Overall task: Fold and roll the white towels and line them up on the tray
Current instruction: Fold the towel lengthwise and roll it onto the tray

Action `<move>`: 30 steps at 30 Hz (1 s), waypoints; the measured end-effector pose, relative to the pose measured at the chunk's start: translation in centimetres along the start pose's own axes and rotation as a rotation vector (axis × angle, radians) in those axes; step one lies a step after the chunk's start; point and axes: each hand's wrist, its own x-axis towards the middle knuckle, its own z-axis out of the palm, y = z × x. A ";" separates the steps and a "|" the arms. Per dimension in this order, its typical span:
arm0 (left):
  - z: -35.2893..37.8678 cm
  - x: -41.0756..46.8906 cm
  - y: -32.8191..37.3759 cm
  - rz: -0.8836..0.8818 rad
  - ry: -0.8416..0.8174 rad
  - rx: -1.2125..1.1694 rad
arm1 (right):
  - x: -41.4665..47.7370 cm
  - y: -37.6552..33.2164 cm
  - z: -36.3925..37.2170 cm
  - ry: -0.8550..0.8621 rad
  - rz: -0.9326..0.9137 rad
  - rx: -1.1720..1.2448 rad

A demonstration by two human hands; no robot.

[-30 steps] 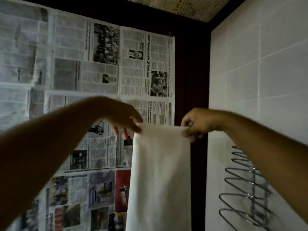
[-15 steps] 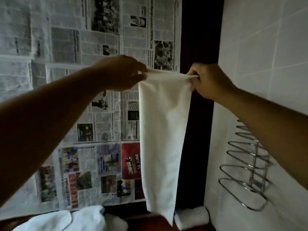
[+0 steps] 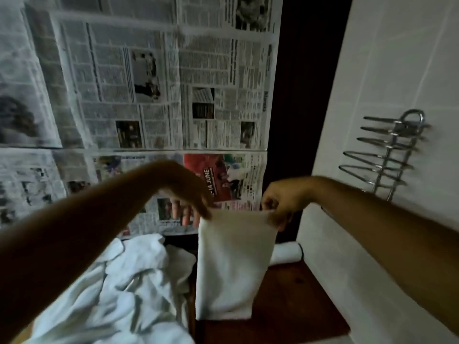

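Item 1. Folded towel (image 3: pixel 229 265): white, hung straight down as a long narrow panel, top edge stretched level between my two hands. I could not tell whether its lower edge touched the wood below it.

Item 2. My left hand (image 3: pixel 191 194): at the towel's top left corner, thumb and forefinger pinched on the cloth. The other fingers (image 3: pixel 176 209) hung loosely behind that corner.

Item 3. My right hand (image 3: pixel 280 202): at the towel's top right corner, fingers curled, pinching the cloth there.

Item 4. Pile of towels (image 3: pixel 119 281): white, crumpled and unfolded, just left of the hanging towel and reaching lower than it.

Item 5. Rolled towel (image 3: pixel 285 253): white, lying on its side just right of the hanging towel and behind it, partly hidden by it.

Item 6. Wooden surface (image 3: pixel 293 301): dark brown, below and to the right of the hanging towel, carrying the rolled towel. Whether it was the tray I could not tell.

Item 7. Newspaper sheets (image 3: pixel 173 83): covered the wall behind and above the towel.

Item 8. Metal rack (image 3: pixel 387 155): chrome wire, fixed to the white tiled wall (image 3: pixel 397 58) well right of the towel and above it.
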 end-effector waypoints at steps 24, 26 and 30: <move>53.4 3.4 -6.5 0.095 0.629 -0.236 | -4.7 5.2 55.0 0.811 -0.182 -0.028; 53.2 3.0 -6.8 0.140 0.617 -0.163 | -4.6 5.7 54.9 0.764 -0.233 -0.029; 54.8 2.4 -6.9 0.252 0.569 -0.142 | -5.2 5.7 52.9 0.599 -0.253 0.097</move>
